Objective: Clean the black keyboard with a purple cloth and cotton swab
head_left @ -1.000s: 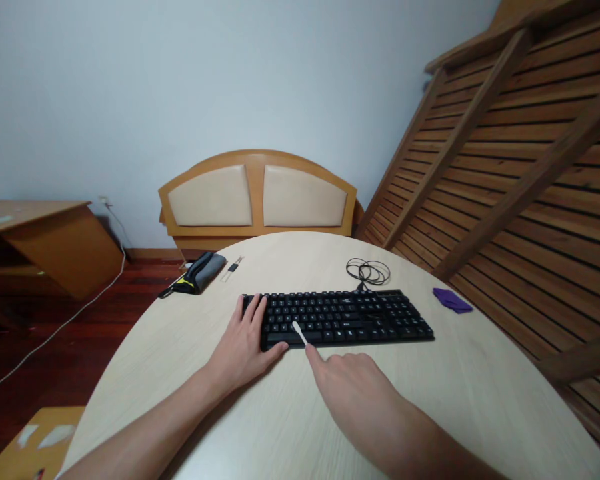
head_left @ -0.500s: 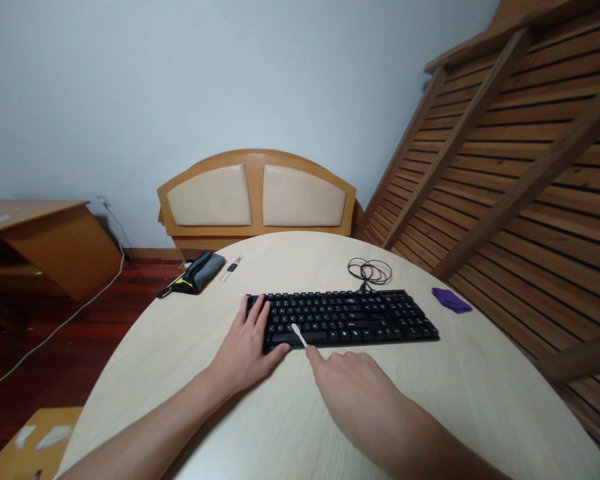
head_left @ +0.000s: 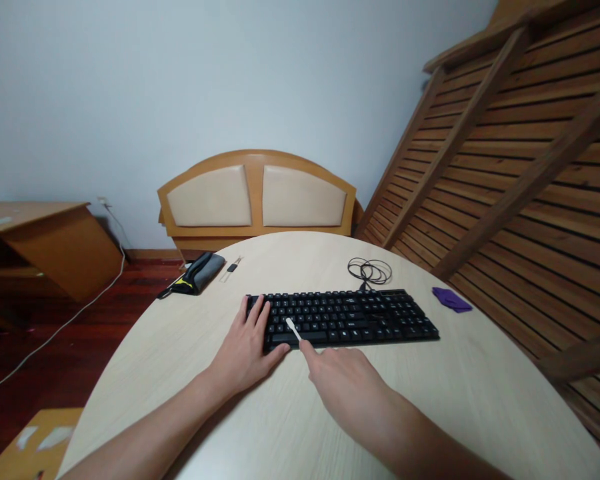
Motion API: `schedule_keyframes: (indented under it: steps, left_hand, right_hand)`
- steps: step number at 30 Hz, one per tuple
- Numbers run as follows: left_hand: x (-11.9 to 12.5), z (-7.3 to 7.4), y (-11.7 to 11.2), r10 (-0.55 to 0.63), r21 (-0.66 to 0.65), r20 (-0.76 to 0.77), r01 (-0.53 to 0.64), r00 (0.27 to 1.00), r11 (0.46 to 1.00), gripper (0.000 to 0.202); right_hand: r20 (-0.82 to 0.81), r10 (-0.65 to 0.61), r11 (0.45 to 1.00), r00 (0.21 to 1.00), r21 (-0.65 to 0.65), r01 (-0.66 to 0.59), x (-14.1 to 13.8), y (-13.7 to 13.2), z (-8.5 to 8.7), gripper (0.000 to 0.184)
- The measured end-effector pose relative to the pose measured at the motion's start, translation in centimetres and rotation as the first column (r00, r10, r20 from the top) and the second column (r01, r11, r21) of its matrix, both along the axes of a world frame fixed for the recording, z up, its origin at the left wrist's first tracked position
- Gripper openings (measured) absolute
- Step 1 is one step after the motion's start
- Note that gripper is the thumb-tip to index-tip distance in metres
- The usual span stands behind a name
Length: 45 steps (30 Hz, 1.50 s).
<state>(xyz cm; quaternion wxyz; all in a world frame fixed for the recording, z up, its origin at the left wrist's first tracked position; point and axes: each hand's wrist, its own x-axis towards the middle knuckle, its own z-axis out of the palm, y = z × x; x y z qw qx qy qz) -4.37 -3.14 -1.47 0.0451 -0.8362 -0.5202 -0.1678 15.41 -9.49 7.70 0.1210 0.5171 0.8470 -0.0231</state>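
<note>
A black keyboard (head_left: 350,317) lies across the middle of a round pale wooden table (head_left: 470,393). My left hand (head_left: 245,350) rests flat on the keyboard's left end, fingers stretched over the keys and thumb along its front edge. My right hand (head_left: 345,383) is closed in a pinch on a thin white stick (head_left: 293,329). The stick's tip touches the keys in the lower left part of the keyboard, just right of my left hand.
The keyboard's coiled black cable (head_left: 370,271) lies behind it. A folded purple cloth (head_left: 451,299) sits at the right, a grey pouch (head_left: 200,272) and a small clear item (head_left: 231,268) at the table's far left edge. A wooden headboard (head_left: 257,197) and a leaning slatted frame (head_left: 520,153) stand beyond.
The white stick's tip has slid a little to the left along the keys with my right hand. My left hand and the keyboard have stayed nearly in place.
</note>
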Motion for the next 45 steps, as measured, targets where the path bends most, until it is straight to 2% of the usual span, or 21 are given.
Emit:
schedule_keyframes:
  steps: [10, 20, 25, 30, 39, 45]
  left_hand:
    - [0.0, 0.0, 0.0, 0.002, 0.009, 0.002, -0.002, 1.000, 1.000, 0.087]
    - [0.0, 0.1, 0.0, -0.004, 0.000, -0.017, 0.004, 1.000, 1.000, 0.090]
    - [0.0, 0.2, 0.0, -0.002, -0.006, -0.017, 0.002, 1.000, 1.000, 0.089]
    - [0.0, 0.2, 0.0, -0.023, 0.006, -0.010, 0.023, 1.000, 1.000, 0.088]
    - [0.1, 0.5, 0.1, -0.058, 0.037, -0.040, 0.060, 0.998, 0.998, 0.085]
    - [0.0, 0.1, 0.2, -0.076, 0.051, -0.035, 0.078, 0.996, 0.996, 0.082]
  right_hand:
    - [-0.068, -0.057, 0.998, 0.996, -0.020, 0.056, 0.2, 1.0, -1.0, 0.047]
    - [-0.178, -0.078, 0.996, 0.981, 0.029, 0.085, 0.5, 2.3, -2.6, 0.047]
    - [-0.192, -0.106, 0.994, 0.976, -0.007, 0.106, 0.1, 2.7, -2.6, 0.051]
    - [-0.164, -0.112, 0.994, 0.980, -0.017, 0.111, -0.2, 2.9, -2.3, 0.063]
    - [-0.198, -0.109, 0.991, 0.974, 0.051, 0.121, -1.1, 3.8, -3.1, 0.052]
    - [-0.263, -0.121, 0.990, 0.957, 0.037, 0.135, -2.1, 4.2, -3.2, 0.052]
